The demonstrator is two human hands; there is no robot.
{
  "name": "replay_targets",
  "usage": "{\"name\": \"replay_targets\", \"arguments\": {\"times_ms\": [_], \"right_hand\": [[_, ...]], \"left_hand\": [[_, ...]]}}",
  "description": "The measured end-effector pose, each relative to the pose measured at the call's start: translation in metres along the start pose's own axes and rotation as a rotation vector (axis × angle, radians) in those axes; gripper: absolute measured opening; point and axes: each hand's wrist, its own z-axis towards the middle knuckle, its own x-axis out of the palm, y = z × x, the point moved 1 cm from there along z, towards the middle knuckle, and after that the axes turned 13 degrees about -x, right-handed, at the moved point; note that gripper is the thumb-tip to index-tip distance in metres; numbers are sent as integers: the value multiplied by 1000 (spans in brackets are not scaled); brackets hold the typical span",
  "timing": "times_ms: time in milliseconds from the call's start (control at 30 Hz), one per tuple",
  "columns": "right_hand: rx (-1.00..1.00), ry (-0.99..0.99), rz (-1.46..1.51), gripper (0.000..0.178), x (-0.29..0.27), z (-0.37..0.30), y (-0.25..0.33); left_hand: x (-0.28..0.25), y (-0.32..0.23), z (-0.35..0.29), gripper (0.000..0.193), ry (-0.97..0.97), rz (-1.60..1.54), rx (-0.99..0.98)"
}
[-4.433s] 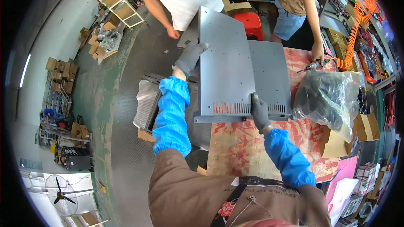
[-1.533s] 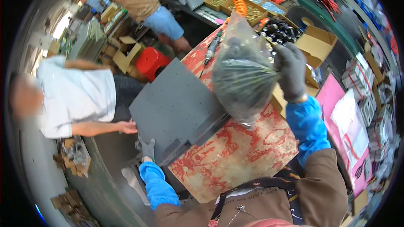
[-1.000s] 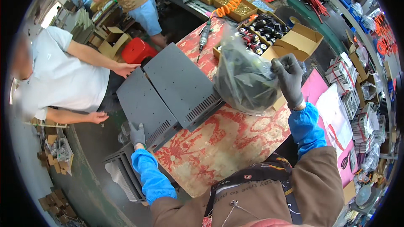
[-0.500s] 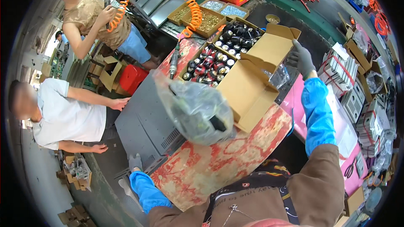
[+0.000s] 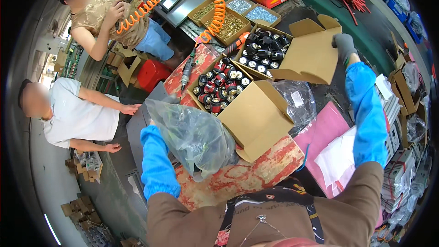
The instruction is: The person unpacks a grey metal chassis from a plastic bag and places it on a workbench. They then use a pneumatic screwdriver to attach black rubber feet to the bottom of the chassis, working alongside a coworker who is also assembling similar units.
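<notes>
On the red-blotched table (image 5: pixel 224 186), a bag (image 5: pixel 196 138) mostly hides my left hand (image 5: pixel 171 99); my right hand (image 5: pixel 345 46) curls beside the far open carton (image 5: pixel 313 51). I can't read either grip. Leftward stands a co-worker (image 5: pixel 87 112).

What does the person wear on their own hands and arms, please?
Wrinkled bright blue sleeve covers, gathered at the ends, go over brown sleeves. The right hand wears a plain grey glove. The left hand is mostly hidden behind the plastic bag.
</notes>
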Motion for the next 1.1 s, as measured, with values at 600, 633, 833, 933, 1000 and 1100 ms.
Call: {"name": "replay_targets", "arguments": {"times_ms": [600, 633, 833, 933, 1000, 1100], "right_hand": [[270, -166, 573, 14, -62, 150, -184], [260, -130, 441, 11, -69, 154, -188], [-70, -130, -252, 37, -117, 183, -111], [-118, -138, -214, 49, -148, 144, 85], [-381, -132, -3, 46, -144, 124, 166], [-947, -215, 108, 46, -137, 36, 340]], "left_hand": [[89, -23, 136, 58, 748, -84, 89], [99, -32, 140, 60, 781, -29, 134], [140, -87, 166, 70, 692, 348, 248], [155, -102, 178, 65, 627, 464, 460], [155, -101, 179, 61, 564, 497, 620], [127, -52, 159, 56, 469, 255, 700]]}}
